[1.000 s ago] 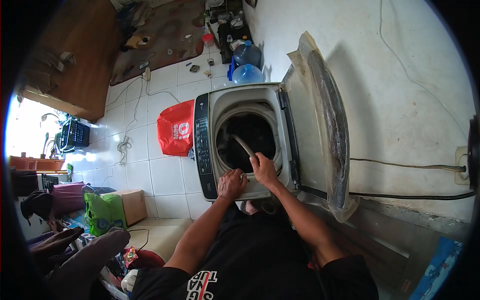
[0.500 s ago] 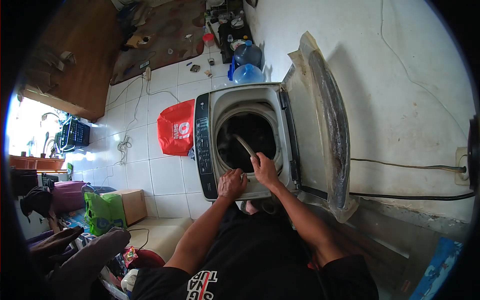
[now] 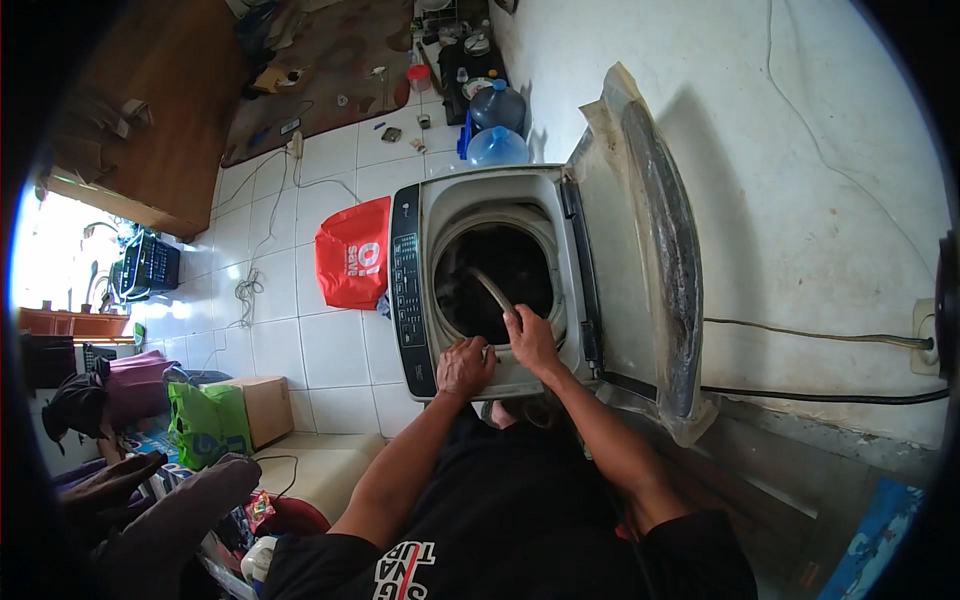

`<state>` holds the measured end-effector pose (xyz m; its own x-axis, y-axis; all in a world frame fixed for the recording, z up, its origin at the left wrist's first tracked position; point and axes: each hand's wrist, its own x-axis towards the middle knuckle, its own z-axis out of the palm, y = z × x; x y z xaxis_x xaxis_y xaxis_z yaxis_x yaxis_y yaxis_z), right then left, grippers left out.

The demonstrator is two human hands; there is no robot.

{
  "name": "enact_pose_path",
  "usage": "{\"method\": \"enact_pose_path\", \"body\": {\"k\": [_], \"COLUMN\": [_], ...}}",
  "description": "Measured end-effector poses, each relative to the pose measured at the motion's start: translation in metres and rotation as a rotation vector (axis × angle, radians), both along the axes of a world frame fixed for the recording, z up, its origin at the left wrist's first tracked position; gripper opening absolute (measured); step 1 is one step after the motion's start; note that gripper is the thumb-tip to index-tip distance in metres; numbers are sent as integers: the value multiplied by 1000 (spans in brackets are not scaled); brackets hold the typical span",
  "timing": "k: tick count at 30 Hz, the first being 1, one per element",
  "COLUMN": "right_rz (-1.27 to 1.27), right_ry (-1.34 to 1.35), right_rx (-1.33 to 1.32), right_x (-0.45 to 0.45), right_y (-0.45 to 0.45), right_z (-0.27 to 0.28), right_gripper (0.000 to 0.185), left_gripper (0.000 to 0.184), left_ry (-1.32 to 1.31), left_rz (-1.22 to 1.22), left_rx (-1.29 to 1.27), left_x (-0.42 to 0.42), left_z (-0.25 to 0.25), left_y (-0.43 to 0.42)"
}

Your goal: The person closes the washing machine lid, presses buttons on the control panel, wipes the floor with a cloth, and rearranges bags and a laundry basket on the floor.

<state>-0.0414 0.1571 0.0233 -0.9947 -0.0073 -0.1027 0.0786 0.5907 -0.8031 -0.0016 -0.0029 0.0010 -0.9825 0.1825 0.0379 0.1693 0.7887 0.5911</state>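
A top-loading washing machine (image 3: 575, 350) stands in front of me, its lid (image 3: 625, 260) raised toward the wall. Inside the round drum (image 3: 520, 255) it is dark, and I cannot make out the contents. My right hand (image 3: 530, 338) is closed round a greyish hose (image 3: 490, 288) whose far end points into the drum. The rest of the hose runs down near my body, partly hidden. At the near rim, my left hand (image 3: 466, 368) has its fingers bent over the edge, just left of the right hand. The control panel (image 3: 406, 290) lies along the machine's left side.
A red bag (image 3: 352, 255) lies on the tiles left of the machine. Blue water jugs (image 3: 497, 148) stand behind it. Cords (image 3: 820, 335) run from the wall socket on the right. A green bag (image 3: 208, 425) and a cardboard box (image 3: 262, 410) are at lower left.
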Motion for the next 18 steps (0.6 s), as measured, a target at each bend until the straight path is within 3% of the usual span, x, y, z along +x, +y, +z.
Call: {"method": "enact_pose_path", "body": {"k": [18], "right_rz": [-30], "right_ry": [-26], "right_rx": [50], "right_x": [1], "right_y": [3], "right_z": [-5], "right_gripper": [32], "left_gripper": [15], "left_ry": [24], "left_rz": [-14], "left_rx": [2], "left_x": [1], "left_z": [0], "left_y": [2]}}
